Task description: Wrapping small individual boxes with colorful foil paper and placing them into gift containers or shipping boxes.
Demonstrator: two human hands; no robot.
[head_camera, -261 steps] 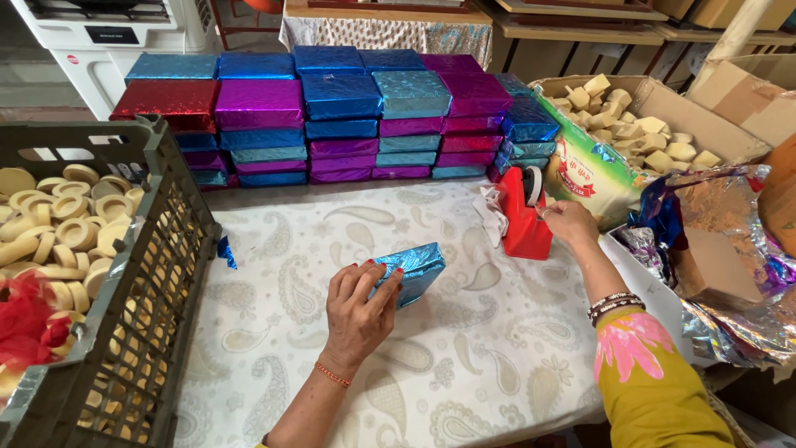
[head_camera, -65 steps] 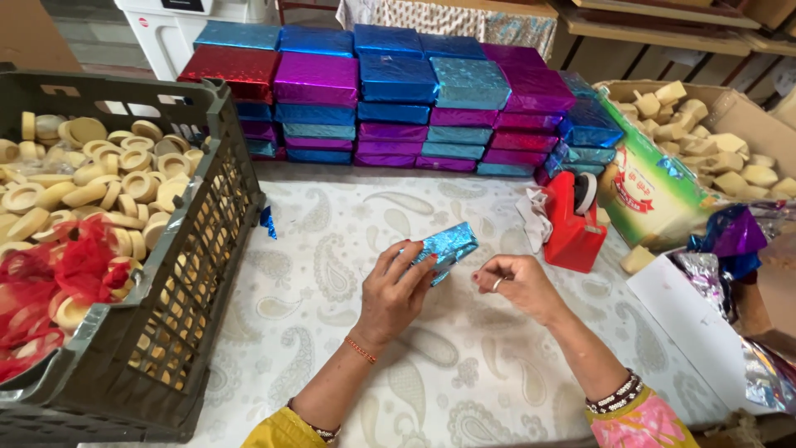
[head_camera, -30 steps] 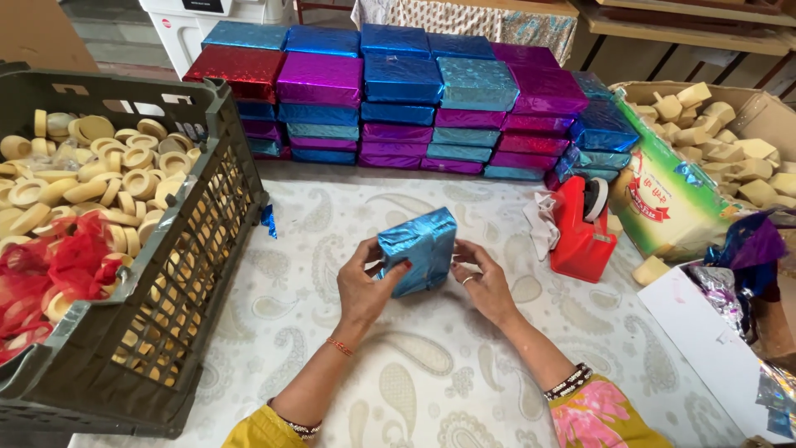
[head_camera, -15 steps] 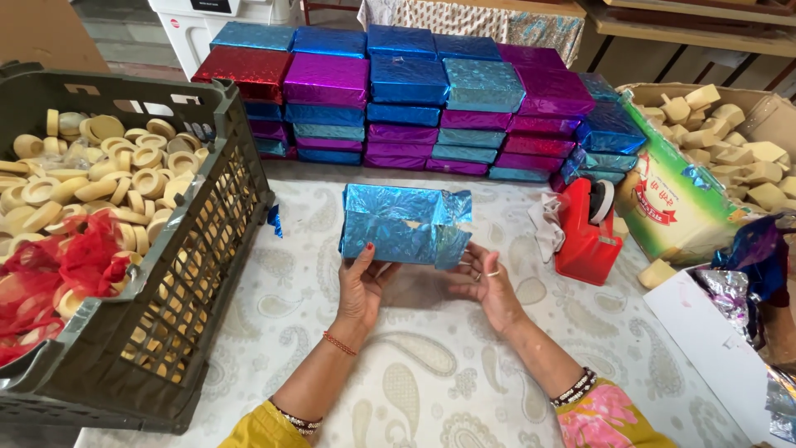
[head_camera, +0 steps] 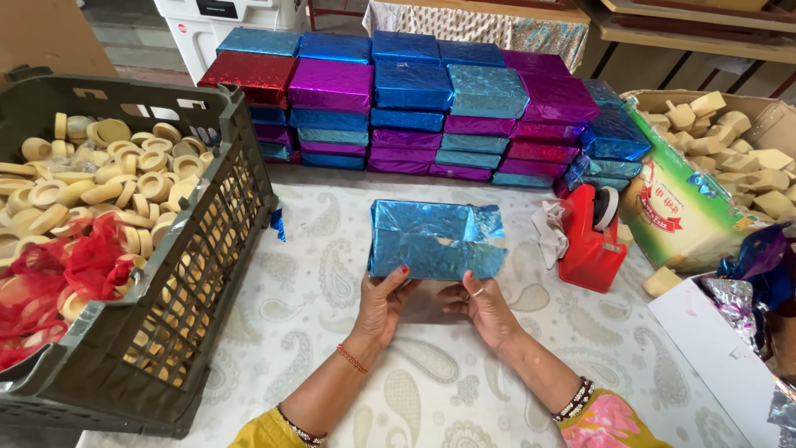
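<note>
I hold a blue foil-wrapped box [head_camera: 435, 241] up at the middle of the frame, its folded seam side facing me, a small gap in the foil showing near its right end. My left hand [head_camera: 383, 300] grasps its lower edge, thumb on the front, and my right hand [head_camera: 483, 303] grips the lower right corner from below. Both hands are raised a little above the pale paisley-patterned surface [head_camera: 332, 332].

Just right of the box stands a red tape dispenser [head_camera: 590, 241], with a crumpled bit of white material beside it. Beyond the box, across the upper middle of the frame, sits a stack of wrapped boxes [head_camera: 431, 108] in blue, purple, red and teal foil. At the left is a dark plastic crate [head_camera: 191, 274] filled with pale round pieces and some red netting. At the upper right, a cardboard carton [head_camera: 688, 207] holds pale blocks, and loose foil sheets [head_camera: 763, 274] lie at the right edge.
</note>
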